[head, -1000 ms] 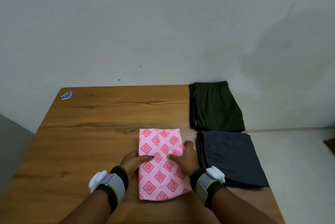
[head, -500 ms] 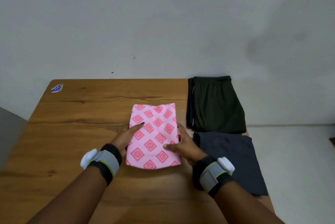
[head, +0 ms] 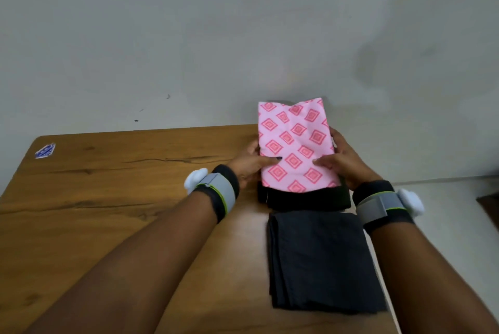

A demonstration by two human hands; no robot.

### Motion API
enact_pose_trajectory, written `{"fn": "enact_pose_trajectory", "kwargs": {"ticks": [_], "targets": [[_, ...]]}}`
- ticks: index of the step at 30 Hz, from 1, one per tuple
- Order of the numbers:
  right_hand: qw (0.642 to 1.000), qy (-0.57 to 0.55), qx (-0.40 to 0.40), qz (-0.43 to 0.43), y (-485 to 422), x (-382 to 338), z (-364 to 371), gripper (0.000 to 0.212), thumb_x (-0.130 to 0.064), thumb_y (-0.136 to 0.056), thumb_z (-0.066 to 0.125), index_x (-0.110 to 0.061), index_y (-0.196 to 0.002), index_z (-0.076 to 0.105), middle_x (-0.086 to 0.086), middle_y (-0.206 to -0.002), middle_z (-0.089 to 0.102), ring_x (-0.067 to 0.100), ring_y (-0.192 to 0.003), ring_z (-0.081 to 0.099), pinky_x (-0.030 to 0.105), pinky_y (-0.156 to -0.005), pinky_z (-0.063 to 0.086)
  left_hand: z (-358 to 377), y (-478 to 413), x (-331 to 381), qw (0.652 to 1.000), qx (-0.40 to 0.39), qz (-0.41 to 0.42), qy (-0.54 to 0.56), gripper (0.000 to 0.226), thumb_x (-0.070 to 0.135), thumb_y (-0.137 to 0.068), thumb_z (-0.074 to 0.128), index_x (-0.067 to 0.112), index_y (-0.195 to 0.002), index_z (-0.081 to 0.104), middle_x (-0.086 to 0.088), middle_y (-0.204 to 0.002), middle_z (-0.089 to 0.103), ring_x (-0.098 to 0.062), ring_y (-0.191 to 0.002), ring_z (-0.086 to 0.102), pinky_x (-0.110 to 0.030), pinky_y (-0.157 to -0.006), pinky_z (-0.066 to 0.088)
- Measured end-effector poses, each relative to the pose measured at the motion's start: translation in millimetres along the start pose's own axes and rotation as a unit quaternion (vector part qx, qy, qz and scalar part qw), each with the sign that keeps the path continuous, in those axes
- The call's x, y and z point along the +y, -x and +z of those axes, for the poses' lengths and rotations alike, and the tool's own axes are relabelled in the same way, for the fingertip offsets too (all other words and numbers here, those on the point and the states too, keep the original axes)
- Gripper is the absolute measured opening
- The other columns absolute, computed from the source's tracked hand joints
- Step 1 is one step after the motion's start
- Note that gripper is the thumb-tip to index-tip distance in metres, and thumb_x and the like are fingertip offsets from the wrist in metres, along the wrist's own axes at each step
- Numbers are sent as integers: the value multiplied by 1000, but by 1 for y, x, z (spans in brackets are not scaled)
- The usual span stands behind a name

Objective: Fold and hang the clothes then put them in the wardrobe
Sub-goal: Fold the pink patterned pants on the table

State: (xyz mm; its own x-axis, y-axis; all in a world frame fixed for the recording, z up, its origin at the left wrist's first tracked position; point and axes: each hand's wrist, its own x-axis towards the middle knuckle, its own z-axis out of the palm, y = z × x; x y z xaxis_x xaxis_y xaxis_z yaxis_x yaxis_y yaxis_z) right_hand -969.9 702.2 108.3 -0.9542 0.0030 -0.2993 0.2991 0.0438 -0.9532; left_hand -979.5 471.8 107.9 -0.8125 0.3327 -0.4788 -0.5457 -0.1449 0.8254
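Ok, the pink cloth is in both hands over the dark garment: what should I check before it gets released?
1. Grip: left hand and right hand each pinch a side of the pink folded cloth: ok.
2. Fold intact, far edge only slightly wavy: ok.
3. Lined up over the dark folded garment, whose near edge shows beneath: ok.
4. Cloth already resting on that garment: cannot tell.
5. Grey folded garment lies nearer on the table, out of the way: ok.
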Motion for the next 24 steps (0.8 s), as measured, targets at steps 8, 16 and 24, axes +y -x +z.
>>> {"fn": "enact_pose_trajectory", "kwargs": {"ticks": [8,16,24], "targets": [[977,174,33,117,-14,44,-26,66,4,-68,67,-14,-128,47,9,-115,65,22,-98,63,37,-82,53,22,-19,-48,995,47,-56,-75,94,-18,-84,58,19,-155,9,-14,-137,53,-29,-123,53,-54,-98,47],[886,407,214,65,7,52,32,78,-23,-68,67,-9,-138,35,16,-137,43,40,-123,44,50,-103,38,-5,-6,-54,979,128,6,-156,77,-4,-89,60,17,-153,22,-14,-141,48,-24,-121,53,-34,-97,44],[807,542,-13,-235,59,82,187,48,-23,-76,43,-16,-121,57,18,-140,46,36,-127,44,49,-102,31,-122,49,-96,728,243,51,-639,54,34,-100,35,28,-153,24,5,-160,22,-24,-149,11,-45,-119,11]]}}
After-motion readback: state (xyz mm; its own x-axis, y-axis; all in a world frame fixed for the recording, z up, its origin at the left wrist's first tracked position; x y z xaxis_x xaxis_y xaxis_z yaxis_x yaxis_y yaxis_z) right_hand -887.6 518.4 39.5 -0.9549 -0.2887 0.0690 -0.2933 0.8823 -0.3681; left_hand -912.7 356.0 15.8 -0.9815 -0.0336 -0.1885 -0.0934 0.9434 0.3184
